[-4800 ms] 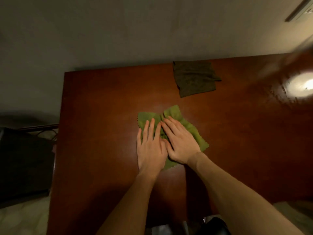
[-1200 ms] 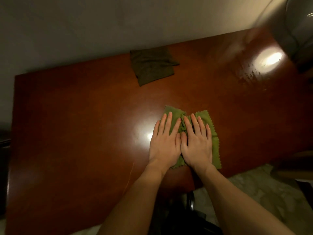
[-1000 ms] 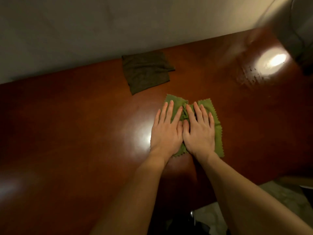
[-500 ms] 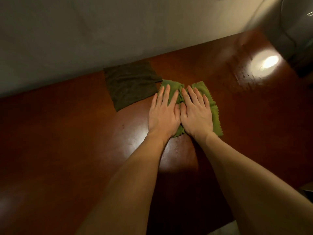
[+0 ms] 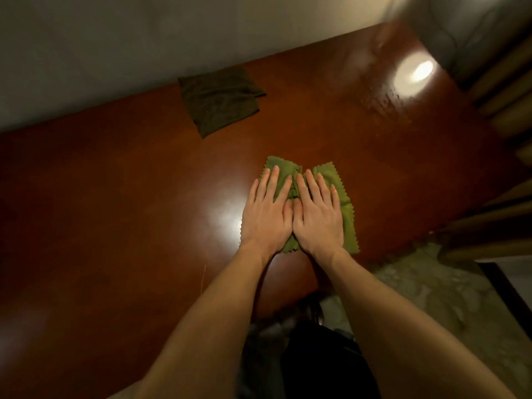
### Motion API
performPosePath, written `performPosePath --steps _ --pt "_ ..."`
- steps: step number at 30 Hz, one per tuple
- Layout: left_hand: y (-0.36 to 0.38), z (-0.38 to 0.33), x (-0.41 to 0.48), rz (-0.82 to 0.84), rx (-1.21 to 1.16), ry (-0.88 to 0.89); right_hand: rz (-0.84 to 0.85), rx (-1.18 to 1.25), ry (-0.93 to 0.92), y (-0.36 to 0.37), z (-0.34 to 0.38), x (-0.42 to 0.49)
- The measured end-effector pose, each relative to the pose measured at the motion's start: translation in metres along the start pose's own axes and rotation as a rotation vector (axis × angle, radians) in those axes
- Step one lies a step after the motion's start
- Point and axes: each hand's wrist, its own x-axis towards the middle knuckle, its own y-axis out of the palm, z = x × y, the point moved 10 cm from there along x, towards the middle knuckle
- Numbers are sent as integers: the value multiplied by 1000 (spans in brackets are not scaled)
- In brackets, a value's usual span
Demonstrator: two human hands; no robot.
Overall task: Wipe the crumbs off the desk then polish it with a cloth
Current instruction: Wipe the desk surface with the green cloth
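Green cloth (image 5: 344,197) lies on surface (image 5: 129,197) near its front edge, left grip (image 5: 266,217) and right grip (image 5: 318,218) pressed flat on it side by side, fingers straight, clasping nothing, likely to spread pressure for polishing; dark cloth (image 5: 218,102) sits apart at far edge.

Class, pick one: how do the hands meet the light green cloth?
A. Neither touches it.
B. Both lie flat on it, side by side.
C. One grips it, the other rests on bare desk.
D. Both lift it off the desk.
B: the left hand and the right hand both press flat, fingers straight, on the light green cloth lying on the desk.
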Motion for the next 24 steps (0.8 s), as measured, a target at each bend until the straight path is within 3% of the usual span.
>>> performPosePath --steps 11,24 --pt "16 -38 -102 79 31 -12 23 48 112 2 -20 -105" --pt "41 -134 -18 46 -6 64 -25 -11 312 -17 -142 -58"
